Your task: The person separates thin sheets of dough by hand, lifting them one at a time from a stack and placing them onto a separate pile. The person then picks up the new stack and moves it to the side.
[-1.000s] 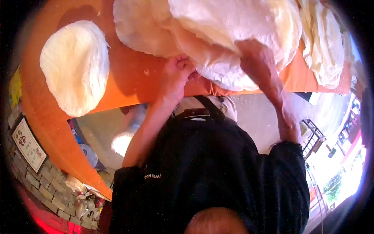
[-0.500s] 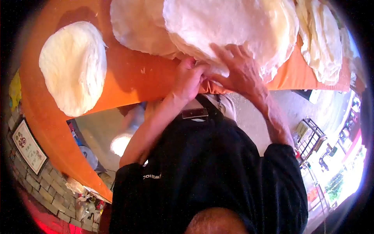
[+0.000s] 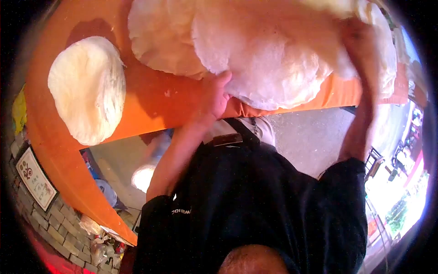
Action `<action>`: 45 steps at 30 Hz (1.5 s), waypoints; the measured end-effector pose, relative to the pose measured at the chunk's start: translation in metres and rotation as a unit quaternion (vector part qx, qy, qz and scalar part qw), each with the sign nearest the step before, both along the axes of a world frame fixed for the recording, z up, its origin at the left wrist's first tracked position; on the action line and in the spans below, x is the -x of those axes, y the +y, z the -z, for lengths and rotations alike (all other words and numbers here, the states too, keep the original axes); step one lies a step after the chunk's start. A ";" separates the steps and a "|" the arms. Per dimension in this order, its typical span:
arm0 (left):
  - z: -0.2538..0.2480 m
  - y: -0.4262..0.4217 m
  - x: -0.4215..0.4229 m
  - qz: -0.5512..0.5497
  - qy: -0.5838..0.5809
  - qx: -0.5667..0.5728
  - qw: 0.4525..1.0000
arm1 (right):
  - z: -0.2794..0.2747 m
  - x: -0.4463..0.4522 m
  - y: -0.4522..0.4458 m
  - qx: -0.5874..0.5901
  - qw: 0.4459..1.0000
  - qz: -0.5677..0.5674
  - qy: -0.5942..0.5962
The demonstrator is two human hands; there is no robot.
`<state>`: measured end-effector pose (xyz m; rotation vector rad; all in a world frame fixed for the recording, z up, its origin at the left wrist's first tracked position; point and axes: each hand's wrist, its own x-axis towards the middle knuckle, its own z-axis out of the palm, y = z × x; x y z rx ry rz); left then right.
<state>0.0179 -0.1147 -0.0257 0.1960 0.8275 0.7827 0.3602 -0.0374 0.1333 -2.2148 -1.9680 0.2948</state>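
White batting sheets [image 3: 255, 55], top centre, overlap on orange surface [image 3: 150, 121], likely for easy reach; left hand [image 3: 213, 95] loosely open at near edge, perhaps steadying; right hand [image 3: 359, 39], upper right, blurred, grip can't tell.

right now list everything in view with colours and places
cloth-covered table: 1, orange, top and left
flat oval soft sheet: 1, off-white, table's left
overlapping soft sheets: several, off-white, table's centre to right
floor: 1, grey, below table
framed rectangular sign: 1, white, lower left
paving bricks: many, grey-brown, lower left
wire rack: 1, dark, right
blurred small items: uncountable, mixed colours, edges
fabric shirt: 1, black, bottom centre
left hand: 1, bare, near sheets' edge
right hand: 1, bare, blurred, upper right
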 end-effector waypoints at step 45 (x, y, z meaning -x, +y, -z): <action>-0.010 0.007 0.005 0.020 0.121 -0.092 0.988 | -0.041 0.074 0.011 -0.099 0.982 -0.111 -0.113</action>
